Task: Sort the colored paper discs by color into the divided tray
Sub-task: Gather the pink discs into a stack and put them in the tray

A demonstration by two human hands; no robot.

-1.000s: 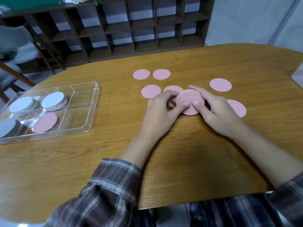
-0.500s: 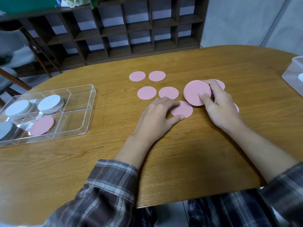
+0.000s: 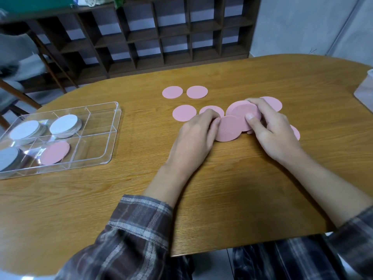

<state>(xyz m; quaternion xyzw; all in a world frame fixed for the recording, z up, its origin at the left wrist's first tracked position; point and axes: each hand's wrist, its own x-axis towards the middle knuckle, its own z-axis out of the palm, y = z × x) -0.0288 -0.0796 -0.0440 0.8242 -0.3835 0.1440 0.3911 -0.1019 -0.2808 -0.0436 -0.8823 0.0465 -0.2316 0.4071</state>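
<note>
Several pink paper discs lie on the wooden table [image 3: 222, 188]. My right hand [image 3: 274, 130] holds a small stack of pink discs [image 3: 241, 114], thumb on top, just above the table. My left hand [image 3: 197, 136] grips the left edge of another pink disc [image 3: 229, 129] that partly slides under that stack. Loose pink discs lie beyond: two at the back [image 3: 172, 92] [image 3: 197, 92], one left of my hands [image 3: 184, 112], one behind my right hand [image 3: 272, 103]. The clear divided tray [image 3: 113, 136] at the left holds white disc stacks [image 3: 64, 124] and one pink disc [image 3: 55, 152].
A dark wooden cubby shelf [image 3: 171, 33] stands behind the table. A chair [image 3: 24, 63] is at the far left. A clear plastic container [image 3: 365, 91] sits at the table's right edge. The near table edge runs just in front of my plaid sleeves.
My right hand brought its pink stack back down and left toward my left hand. My left hand now lifts the edge of the disc it was pressing.
</note>
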